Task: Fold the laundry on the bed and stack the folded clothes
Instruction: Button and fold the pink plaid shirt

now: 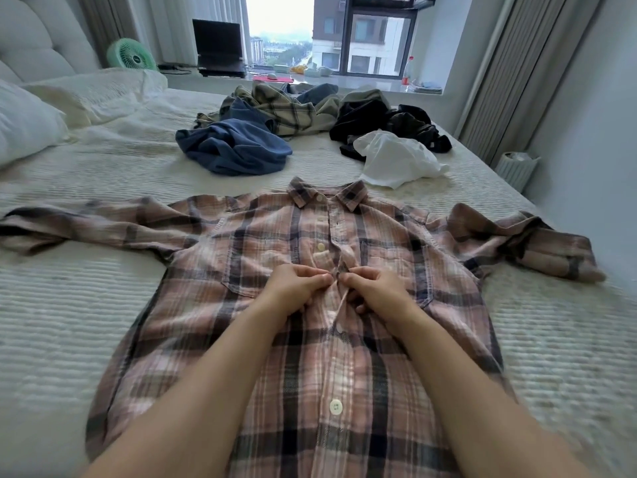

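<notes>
Soft pink plaid shirt (pixel 275 322) lies flat on the ribbed white bed (pixel 69 322), sleeves spread; left hand (pixel 296 288) and right hand (pixel 375 291) both pinch its button strip mid-chest, unfolded pile (pixel 275 125) far

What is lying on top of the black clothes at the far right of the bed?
A crumpled white garment covers the near edge of the black clothes. Whatever lies beneath the white garment and black clothes is hidden.

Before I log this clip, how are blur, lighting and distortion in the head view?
Head view: daylight from the window, blown out there; the shirt and both hands, left and right, are fairly sharp; forearms and bed edges smear; wide-angle bending at the curtains.
</notes>
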